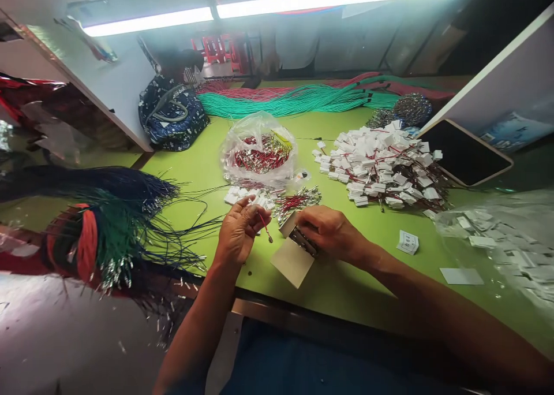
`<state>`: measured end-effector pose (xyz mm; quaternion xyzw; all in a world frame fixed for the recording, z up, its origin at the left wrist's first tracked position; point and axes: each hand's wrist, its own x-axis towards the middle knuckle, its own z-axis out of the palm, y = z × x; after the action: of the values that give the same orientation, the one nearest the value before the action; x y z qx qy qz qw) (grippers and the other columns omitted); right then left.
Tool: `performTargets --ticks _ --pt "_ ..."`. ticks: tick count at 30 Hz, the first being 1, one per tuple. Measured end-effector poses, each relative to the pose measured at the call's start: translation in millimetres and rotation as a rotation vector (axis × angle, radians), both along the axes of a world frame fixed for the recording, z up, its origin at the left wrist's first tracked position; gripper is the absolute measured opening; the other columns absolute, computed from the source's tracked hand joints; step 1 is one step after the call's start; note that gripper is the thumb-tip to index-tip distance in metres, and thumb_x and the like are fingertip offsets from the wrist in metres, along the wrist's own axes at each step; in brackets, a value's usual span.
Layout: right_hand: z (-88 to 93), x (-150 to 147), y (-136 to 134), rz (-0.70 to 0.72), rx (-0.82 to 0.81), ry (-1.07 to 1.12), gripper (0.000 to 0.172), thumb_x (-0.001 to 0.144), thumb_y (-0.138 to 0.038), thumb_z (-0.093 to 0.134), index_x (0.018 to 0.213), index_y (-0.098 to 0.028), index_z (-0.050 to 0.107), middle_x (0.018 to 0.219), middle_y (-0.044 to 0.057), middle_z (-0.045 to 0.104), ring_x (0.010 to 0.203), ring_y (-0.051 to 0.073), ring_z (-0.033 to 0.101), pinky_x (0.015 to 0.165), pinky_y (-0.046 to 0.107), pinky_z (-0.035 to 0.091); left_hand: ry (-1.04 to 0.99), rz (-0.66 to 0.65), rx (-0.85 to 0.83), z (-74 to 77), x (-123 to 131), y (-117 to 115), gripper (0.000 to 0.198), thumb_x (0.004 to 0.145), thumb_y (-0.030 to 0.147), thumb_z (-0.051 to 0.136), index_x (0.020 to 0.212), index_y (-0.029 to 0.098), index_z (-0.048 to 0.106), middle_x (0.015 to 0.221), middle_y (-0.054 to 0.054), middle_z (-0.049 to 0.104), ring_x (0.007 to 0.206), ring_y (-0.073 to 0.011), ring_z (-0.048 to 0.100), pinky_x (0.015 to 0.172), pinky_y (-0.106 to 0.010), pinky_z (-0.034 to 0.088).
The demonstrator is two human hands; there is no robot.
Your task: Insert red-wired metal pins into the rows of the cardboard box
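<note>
My left hand [241,227] pinches a short red wire [265,224] with a metal terminal at its hanging end. Whatever lies at the wire's upper end is mostly covered by the fingertips. My right hand [324,228] is closed in a curl against a small dark metal fixture [303,242] on a beige board [294,263]; what its fingers grip is hidden. Just beyond the hands lie a small heap of red wires with terminals [298,201] and a row of white plastic housings [246,196].
A clear bag [259,152] holds red wires. White housings with red wires form a pile [381,164] at right, near a tablet-like device [466,152] and a bag of housings [511,250]. Blue and green wire bundles [116,233] overhang the left edge; a dark patterned bag [173,115] stands behind.
</note>
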<state>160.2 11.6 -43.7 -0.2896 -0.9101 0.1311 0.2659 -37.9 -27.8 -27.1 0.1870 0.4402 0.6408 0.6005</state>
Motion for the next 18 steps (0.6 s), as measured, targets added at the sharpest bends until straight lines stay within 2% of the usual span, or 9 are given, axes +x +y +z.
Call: performTargets --ticks 3,7,10,12,14,18 --pt "7.0 6 4 -0.012 0.026 0.002 0.014 0.087 -0.013 0.046 0.078 -0.017 0.056 0.071 0.003 0.059 0.067 0.014 0.051 0.064 0.024 0.04 -0.004 -0.054 -0.019 -2.1 2 0 0.043 0.059 0.02 0.08 0.095 0.014 0.057 0.063 0.003 0.064 0.061 -0.0114 0.065 0.064 -0.025 0.054" --pt "6.9 4 0 -0.007 0.171 -0.161 0.011 0.086 -0.016 0.051 0.079 -0.017 0.059 0.077 0.005 0.061 0.073 0.017 0.051 0.067 0.027 0.038 0.0 -0.089 -0.007 -4.5 3 -1 0.044 0.059 0.023 0.081 0.098 0.016 0.063 0.063 0.004 0.062 0.059 -0.0096 0.062 0.063 -0.024 0.053" --pt "-0.2 -4 -5 -0.027 0.274 -0.258 0.016 0.086 -0.016 0.051 0.072 -0.017 0.059 0.074 0.006 0.06 0.068 0.017 0.049 0.063 0.029 0.034 0.045 -0.131 0.017 -5.8 5 -3 0.041 0.061 0.025 0.079 0.1 0.018 0.066 0.065 0.004 0.06 0.054 -0.0064 0.056 0.056 -0.021 0.048" --pt "-2.0 -6 -6 -0.024 0.268 -0.256 0.021 0.087 -0.013 0.047 0.069 -0.017 0.057 0.07 0.005 0.058 0.064 0.016 0.047 0.061 0.029 0.033 0.11 -0.159 0.036 -6.8 6 -4 0.038 0.063 0.027 0.077 0.099 0.017 0.068 0.066 0.004 0.06 0.051 -0.004 0.051 0.052 -0.018 0.043" --pt "3.0 -3 -5 0.004 0.151 -0.189 0.02 0.087 -0.013 0.046 0.07 -0.017 0.056 0.068 0.004 0.058 0.063 0.014 0.048 0.061 0.028 0.034 0.205 -0.175 0.051 -7.8 7 -6 0.034 0.066 0.027 0.075 0.098 0.017 0.07 0.066 0.003 0.06 0.05 -0.0031 0.047 0.05 -0.018 0.038" --pt "27.4 9 -4 -0.007 -0.345 0.111 0.009 0.082 -0.015 0.049 0.078 -0.017 0.056 0.067 -0.001 0.057 0.059 0.01 0.049 0.057 0.023 0.039 0.456 -0.222 0.071 -8.1 10 -10 0.026 0.071 0.029 0.069 0.094 0.017 0.073 0.066 0.0 0.064 0.051 -0.0058 0.045 0.051 -0.02 0.038"
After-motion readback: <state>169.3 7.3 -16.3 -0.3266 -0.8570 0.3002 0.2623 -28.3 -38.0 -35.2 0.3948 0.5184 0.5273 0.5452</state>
